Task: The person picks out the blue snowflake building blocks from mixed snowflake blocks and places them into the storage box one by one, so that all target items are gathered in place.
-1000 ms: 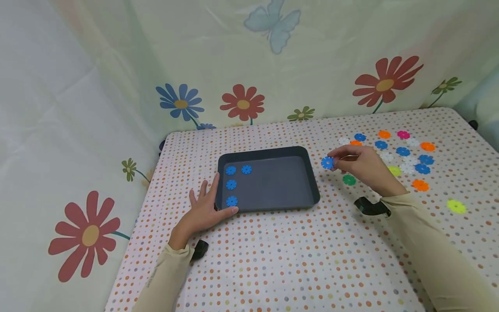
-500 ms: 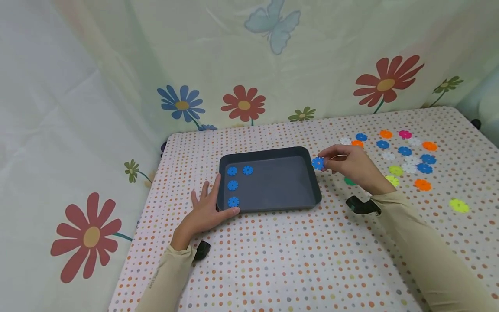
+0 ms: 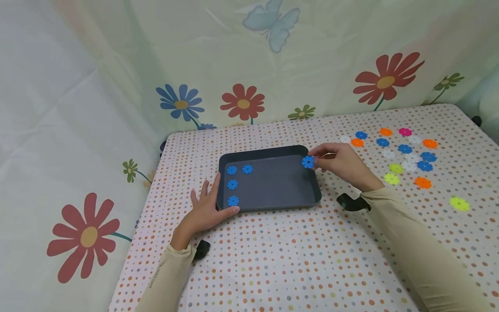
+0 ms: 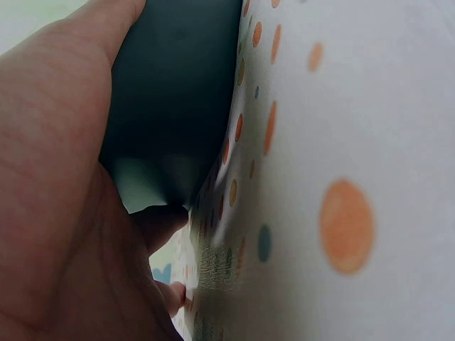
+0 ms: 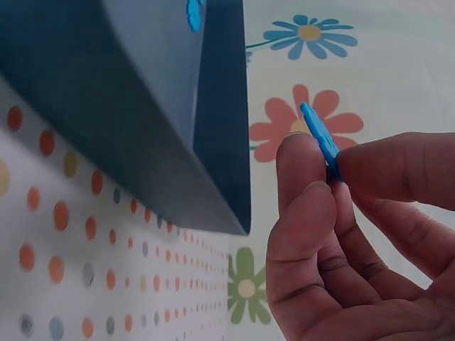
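A dark grey tray point(image 3: 273, 184) stands on the dotted tablecloth, with several blue notched discs point(image 3: 232, 184) lying flat along its left side and back left corner. My left hand point(image 3: 204, 212) is spread at the tray's left end, thumb at the front left corner and fingers along the outer wall. In the left wrist view the palm lies close against the dark tray wall point(image 4: 174, 85). Between thumb and fingers, my right hand point(image 3: 339, 162) pinches another blue notched disc point(image 3: 308, 162), which overlaps the tray's right back rim. The right wrist view shows this disc point(image 5: 321, 138) edge-on.
Loose notched discs lie scattered at the right of the table: orange point(image 3: 423, 182), yellow point(image 3: 460, 203), white point(image 3: 409, 166), pink point(image 3: 405, 132) and blue point(image 3: 425, 166). A flower-printed curtain point(image 3: 335, 65) hangs behind the table and along its left side.
My right hand has carried the pinched blue disc leftward, from the table right of the tray to the tray's right rim. My left hand has stayed at the tray's left end.
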Available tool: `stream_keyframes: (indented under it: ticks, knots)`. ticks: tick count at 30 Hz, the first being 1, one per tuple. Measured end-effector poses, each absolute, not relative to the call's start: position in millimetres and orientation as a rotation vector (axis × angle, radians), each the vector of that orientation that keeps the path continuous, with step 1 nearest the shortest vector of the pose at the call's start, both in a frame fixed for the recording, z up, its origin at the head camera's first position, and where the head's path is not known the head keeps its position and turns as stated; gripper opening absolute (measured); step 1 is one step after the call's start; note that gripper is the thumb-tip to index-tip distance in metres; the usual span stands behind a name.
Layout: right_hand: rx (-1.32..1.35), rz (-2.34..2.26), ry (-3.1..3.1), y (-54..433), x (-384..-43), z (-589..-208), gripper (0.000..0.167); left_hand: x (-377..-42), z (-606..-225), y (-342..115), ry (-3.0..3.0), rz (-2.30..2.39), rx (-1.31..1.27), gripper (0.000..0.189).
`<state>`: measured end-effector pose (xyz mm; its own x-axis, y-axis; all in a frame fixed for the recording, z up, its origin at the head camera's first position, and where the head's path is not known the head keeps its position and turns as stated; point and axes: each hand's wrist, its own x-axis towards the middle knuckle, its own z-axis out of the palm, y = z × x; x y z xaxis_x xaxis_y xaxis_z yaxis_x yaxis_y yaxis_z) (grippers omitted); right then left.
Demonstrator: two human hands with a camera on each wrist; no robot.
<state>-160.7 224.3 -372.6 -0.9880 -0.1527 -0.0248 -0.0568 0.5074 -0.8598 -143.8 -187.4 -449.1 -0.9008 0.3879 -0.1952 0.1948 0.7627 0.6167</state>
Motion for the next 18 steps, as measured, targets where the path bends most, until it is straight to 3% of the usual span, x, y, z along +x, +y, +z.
stream_keyframes:
  ticks: [18]
  knots:
    - [-0.288, -1.557, 2.561, 184.3, -170.9, -370.1, 0.022, -142.7, -447.0, -187.5, 2.654, 0.884, 0.454, 0.121]
